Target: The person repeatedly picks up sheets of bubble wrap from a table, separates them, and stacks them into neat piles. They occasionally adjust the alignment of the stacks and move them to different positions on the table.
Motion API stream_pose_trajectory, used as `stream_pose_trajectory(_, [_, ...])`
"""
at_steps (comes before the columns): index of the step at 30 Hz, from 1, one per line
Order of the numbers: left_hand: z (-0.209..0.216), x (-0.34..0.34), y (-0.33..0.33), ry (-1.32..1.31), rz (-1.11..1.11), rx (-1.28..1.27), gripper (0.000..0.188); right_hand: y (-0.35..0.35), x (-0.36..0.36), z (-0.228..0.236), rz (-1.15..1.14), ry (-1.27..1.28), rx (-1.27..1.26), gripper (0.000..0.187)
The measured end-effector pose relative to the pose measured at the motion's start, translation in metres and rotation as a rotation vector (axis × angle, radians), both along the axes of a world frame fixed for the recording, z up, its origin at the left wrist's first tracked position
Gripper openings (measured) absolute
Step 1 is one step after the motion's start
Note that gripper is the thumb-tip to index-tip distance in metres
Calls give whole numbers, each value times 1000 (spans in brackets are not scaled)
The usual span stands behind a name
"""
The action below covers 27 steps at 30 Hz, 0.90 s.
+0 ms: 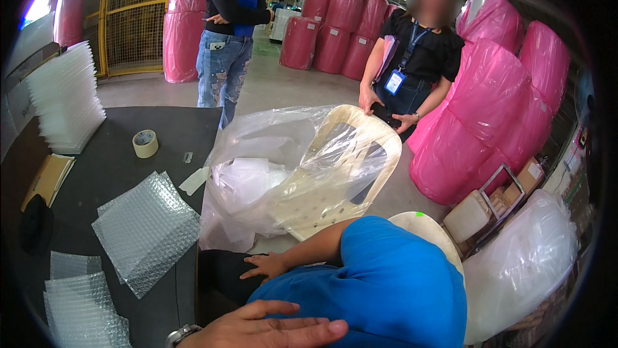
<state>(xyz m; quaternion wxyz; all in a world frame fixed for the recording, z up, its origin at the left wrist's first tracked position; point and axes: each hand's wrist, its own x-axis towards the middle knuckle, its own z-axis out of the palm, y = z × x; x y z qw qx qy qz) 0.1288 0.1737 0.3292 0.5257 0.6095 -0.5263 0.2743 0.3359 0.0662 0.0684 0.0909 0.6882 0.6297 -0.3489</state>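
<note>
My left hand [267, 330], with a metal wristwatch [183, 335] on it, is stretched out in front of my blue shirt [386, 277]. Its fingers extend and nothing shows in them. My right hand [265, 265] rests on my black-clad thigh [222, 274], fingers spread and holding nothing. Beside me on the dark table [145, 296], a pile of clear bubble wrap sheets [148, 229] lies askew. A second stack of bubble wrap [84, 309] is nearer the lower left. Neither hand touches them.
A tape roll [145, 143] and a tall stack of translucent sheets [64, 100] stand on the table. Clear plastic [257, 136] drapes over a cream plastic chair [386, 148]. Two people [412, 58] stand beyond. Pink-wrapped rolls [476, 110] and a full plastic bag [524, 255] are rightward.
</note>
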Motion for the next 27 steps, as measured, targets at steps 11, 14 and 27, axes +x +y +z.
stream_pose_trajectory(11, [34,-24,24,69,263,294,32,-1,0,-3,-24,20,32,65])
stream_pose_trajectory(14, [36,-27,27,59,290,334,33,-3,2,-9,-10,16,52,65])
stream_pose_trajectory(27, [36,-27,22,12,350,277,26,-1,-1,4,-10,21,4,63])
